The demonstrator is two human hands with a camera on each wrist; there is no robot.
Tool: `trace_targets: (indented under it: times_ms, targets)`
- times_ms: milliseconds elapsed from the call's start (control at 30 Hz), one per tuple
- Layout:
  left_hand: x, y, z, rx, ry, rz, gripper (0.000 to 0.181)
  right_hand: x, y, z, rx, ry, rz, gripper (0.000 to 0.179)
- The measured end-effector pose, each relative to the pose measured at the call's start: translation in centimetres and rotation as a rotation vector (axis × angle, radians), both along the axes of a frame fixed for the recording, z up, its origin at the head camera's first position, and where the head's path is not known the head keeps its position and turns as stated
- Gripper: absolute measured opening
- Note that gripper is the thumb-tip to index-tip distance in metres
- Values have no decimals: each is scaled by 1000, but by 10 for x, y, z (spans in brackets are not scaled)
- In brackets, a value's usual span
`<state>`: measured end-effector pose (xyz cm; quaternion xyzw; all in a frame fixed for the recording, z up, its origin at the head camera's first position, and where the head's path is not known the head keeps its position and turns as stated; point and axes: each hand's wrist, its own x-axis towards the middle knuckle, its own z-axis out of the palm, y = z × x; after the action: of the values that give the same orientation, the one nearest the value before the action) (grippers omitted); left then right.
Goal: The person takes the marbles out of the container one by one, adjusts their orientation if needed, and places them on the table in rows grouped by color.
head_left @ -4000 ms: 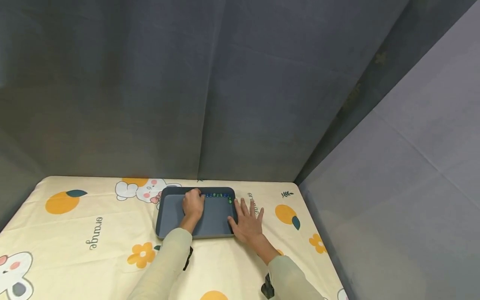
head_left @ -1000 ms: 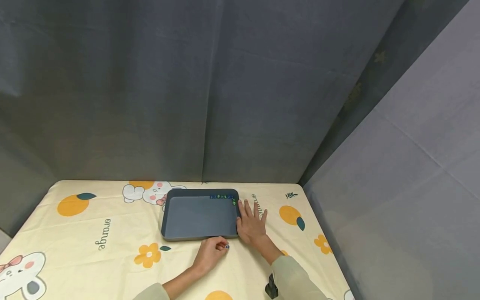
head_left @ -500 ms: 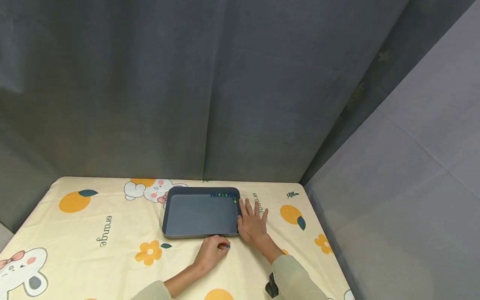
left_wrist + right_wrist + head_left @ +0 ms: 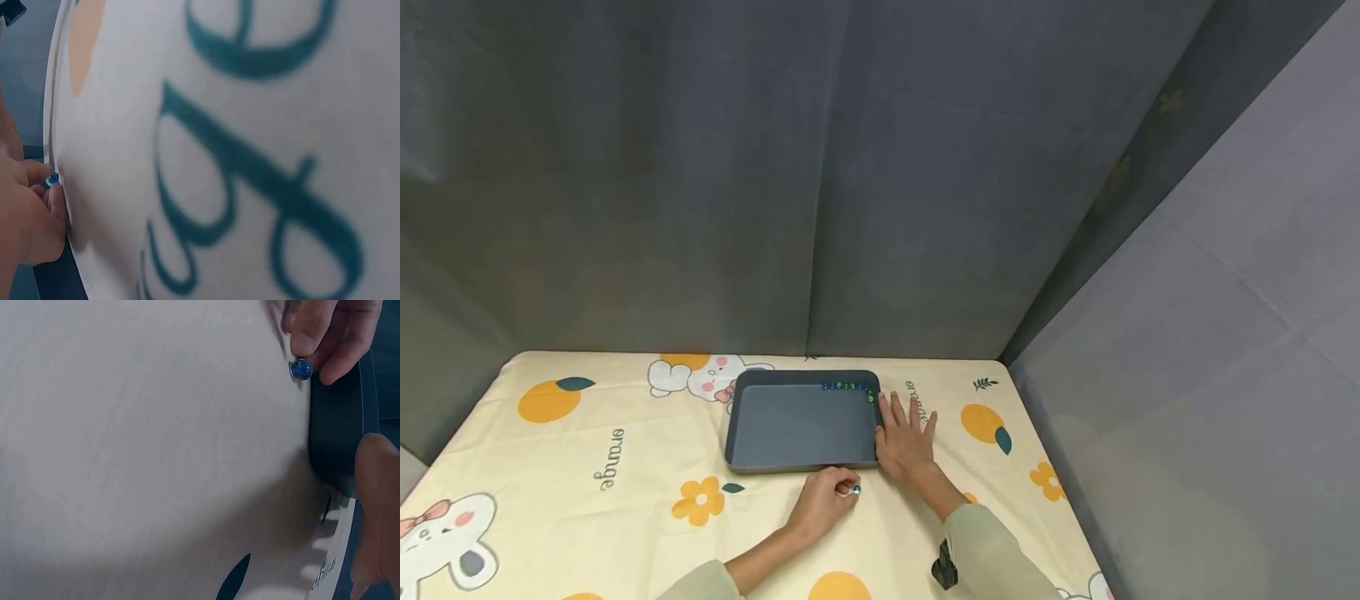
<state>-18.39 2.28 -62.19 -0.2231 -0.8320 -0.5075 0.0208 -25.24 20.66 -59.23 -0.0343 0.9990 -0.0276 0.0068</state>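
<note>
My left hand is just in front of the tray's near edge, over the cloth. Between its fingertips is a blue glass marble, which also shows in the left wrist view as a small blue ball. Flat against the right side of the dark grey tray lies my right hand, fingers spread and straight, thumb along the rim. Inside the tray, several blue and green marbles form a row along the back wall, turning down at the back right corner, where green marbles sit.
A cream cloth printed with oranges, flowers and rabbits covers the table. Behind it hangs a dark grey curtain, and a lighter grey panel slopes along the right side.
Four seconds ago my left hand was inside the tray at the back wall; it came out to the front with a marble. Over the last second both hands stay nearly still.
</note>
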Motion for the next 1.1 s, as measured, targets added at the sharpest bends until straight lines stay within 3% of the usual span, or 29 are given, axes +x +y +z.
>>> trace_targets:
  times_ms: [133,267,400,533,633,800,867,1100]
  targets:
    - [3,-1,6,58,-53,3,16,0,0,-1,-2,2,3,59]
    - [0,-4,22,152,-62,22,10,-1,0,-2,1,12,1,59]
    - [-16,-9,38,194,-39,78,8,-1,-2,-1,-3,9,-1,59]
    - [-40,-13,46,186,-25,138,10,-1,-2,-1,6,-14,-6,60]
    - [-60,-17,46,176,-33,178,12,-2,-1,-2,13,-25,-8,60]
    - [-87,-22,43,142,-119,261,16,-4,0,-6,5,-20,-1,59]
    - [-96,-23,41,118,-157,299,16,-3,0,-6,2,-21,1,59]
    - [-124,-21,26,113,-174,373,17,1,-1,2,13,-9,6,58]
